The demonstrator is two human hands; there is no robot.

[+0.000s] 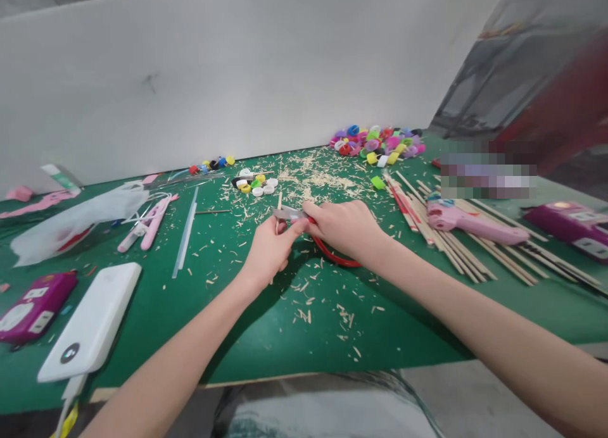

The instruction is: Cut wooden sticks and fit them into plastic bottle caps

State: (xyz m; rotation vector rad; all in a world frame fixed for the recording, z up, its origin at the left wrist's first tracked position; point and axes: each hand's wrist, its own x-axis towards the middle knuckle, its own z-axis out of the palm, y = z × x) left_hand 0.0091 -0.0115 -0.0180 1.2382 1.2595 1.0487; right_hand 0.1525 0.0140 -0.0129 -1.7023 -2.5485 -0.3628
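My left hand [270, 248] is closed in a pinch around a thin wooden stick [278, 205] that stands up between its fingers. My right hand [342, 226] is wrapped round red-handled scissors [332, 256], whose metal blades [289, 214] lie against the stick just above my left fingers. Both hands meet over the middle of the green table [266, 337], among scattered wood chips [313, 178].
A pink glue gun [468, 223] lies on a bundle of wooden sticks [456, 242] at right. Coloured bottle caps [377, 142] are heaped at the back. A white power bank [92, 321], purple devices [35, 305] [572, 228], a plastic bag [76, 219] and glue sticks [186, 235] lie around.
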